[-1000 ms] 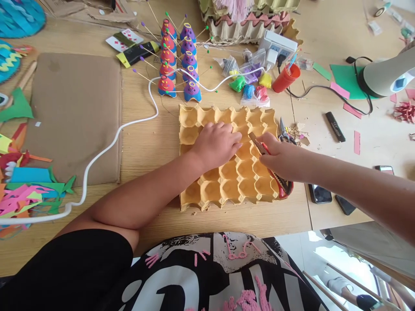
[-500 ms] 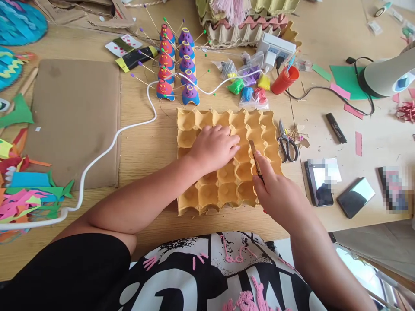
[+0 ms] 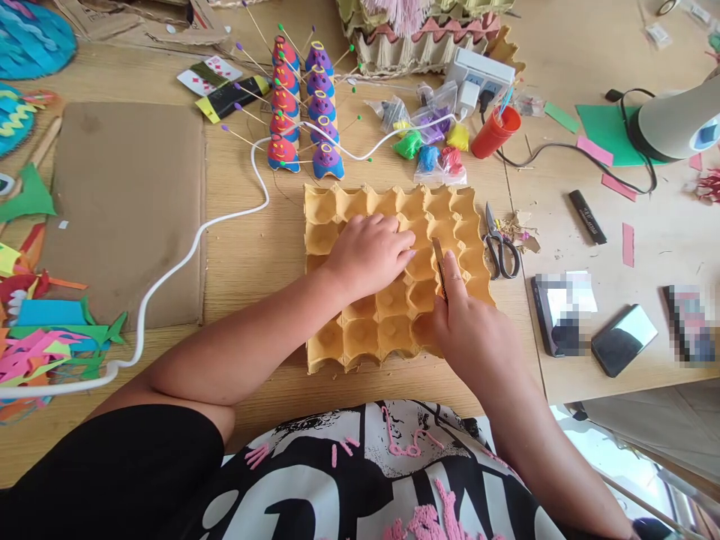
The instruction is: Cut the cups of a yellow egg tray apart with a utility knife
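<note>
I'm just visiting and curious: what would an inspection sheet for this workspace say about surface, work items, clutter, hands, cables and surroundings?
Surface: wood-grain table, busy on both sides.
Work items: yellow egg tray, lying flat; narrow-bladed cutter, pointing away from the person over the tray's right part.
Clutter: scissors right of the tray; red cup and painted figures beyond it; paper scraps far left.
Hands: left hand rests on the tray; right hand grips the cutter.
Cables: white cable runs from the power strip past the figures to the left; black cable trails right.
Surroundings: stacked egg trays behind; cardboard sheet at left.
</note>
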A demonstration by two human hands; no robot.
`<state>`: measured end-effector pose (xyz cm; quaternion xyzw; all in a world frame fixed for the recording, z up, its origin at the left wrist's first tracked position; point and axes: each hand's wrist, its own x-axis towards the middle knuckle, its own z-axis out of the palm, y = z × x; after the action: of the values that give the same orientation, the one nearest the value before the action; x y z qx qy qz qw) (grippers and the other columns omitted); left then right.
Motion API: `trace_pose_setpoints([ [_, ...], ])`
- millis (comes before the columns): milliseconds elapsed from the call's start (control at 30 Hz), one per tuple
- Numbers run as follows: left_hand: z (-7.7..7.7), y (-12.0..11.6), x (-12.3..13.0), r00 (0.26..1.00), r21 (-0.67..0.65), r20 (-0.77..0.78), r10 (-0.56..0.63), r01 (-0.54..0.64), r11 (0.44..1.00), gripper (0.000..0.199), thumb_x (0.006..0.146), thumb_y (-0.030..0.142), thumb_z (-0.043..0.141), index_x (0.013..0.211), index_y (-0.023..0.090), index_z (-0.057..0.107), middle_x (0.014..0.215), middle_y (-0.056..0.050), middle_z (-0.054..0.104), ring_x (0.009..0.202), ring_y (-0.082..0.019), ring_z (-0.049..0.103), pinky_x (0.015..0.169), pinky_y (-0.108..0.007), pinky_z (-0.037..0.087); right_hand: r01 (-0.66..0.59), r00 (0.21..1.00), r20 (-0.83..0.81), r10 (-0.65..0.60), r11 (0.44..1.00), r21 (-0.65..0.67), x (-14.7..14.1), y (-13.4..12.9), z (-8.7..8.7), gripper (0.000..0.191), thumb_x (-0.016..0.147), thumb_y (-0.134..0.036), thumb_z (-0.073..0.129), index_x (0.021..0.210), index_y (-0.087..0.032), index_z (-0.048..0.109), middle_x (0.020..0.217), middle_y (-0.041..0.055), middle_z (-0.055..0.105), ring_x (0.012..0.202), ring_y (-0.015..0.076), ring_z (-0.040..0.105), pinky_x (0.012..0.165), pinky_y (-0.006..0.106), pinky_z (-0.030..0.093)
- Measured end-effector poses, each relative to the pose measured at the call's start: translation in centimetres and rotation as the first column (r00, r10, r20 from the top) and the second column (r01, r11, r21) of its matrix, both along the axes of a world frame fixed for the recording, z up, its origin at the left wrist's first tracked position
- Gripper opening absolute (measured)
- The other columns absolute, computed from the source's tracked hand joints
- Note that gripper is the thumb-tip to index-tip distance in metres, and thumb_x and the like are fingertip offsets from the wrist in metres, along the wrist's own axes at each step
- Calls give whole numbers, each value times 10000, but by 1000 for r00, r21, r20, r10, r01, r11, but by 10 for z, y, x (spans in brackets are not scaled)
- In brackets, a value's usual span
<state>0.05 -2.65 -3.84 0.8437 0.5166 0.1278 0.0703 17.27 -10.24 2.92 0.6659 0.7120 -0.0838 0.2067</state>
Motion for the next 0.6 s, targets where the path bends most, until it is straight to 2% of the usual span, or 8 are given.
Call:
trace_pose_setpoints([
  [167,-1,0,0,1000,-9,20,7,-7,1000,201,1044,363,614,993,234,760,1000,-85,713,1046,-298,666,851,-410,438,1,1000,16,-1,1000,22,0,0,2,605,1095,-347,302,1647,-102,351,747,89,767,627,245,711,507,325,328],
  [333,-1,1,0,1000,-18,21,1,-1,1000,199,1043,367,615,1000,235,758,1019,-89,714,1060,-304,666,857,-415,442,-11,999,30,10,1000,22,-1,3,8,376,1100,-303,312,1335,-128,548,728,73,741,653,240,728,489,317,245],
  [433,-2,1,0,1000,-4,2,3,-3,1000,212,1047,367,602,1002,233,759,1006,-89,717,1046,-307,671,838,-413,444,-11,997,71,9,1000,26,-1,7,10,315,1104,-304,317,1163,-148,584,713,82,726,660,235,733,486,311,231],
  [600,-2,1,0,1000,5,-2,-1,1,1000,213,1044,372,601,1018,239,766,1008,-89,722,1037,-309,676,823,-413,443,-27,994,110,24,999,29,-1,10,11,337,1111,-299,304,1097,-154,608,697,82,710,663,226,740,494,294,259],
])
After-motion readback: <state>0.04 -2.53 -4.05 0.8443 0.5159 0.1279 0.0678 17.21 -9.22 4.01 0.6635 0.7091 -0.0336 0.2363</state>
